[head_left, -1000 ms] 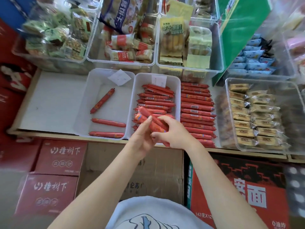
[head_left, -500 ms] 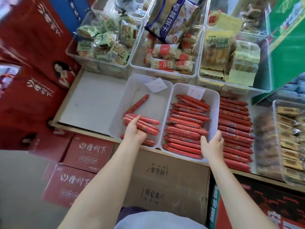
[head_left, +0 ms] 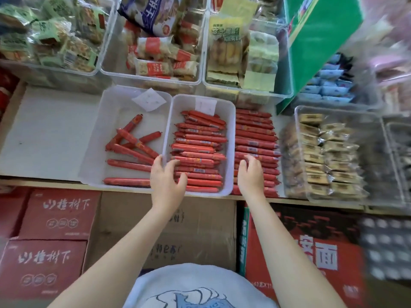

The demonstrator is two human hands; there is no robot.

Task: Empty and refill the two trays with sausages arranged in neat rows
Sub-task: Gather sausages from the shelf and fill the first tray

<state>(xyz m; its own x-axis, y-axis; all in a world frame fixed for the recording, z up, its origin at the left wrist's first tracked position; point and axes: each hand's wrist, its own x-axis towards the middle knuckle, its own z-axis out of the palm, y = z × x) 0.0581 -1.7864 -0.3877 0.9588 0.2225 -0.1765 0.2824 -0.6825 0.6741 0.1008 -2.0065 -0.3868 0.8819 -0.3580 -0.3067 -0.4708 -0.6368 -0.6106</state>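
Left hand (head_left: 168,178) spread over right tray (head_left: 231,138); sausages (head_left: 198,152) lie left-right, just beyond. Right hand (head_left: 251,174) loosely curled, holds nothing.

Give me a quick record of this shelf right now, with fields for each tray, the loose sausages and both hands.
left tray: a few sausages, lying crooked
right tray: nearly full, rough rows
loose stack: sausages in a row on the shelf, right of the right tray
left hand: fingers spread over the wall between the trays, holding nothing
right hand: fingers loosely curled on the loose stack
paper slips: one in each tray, at the far end
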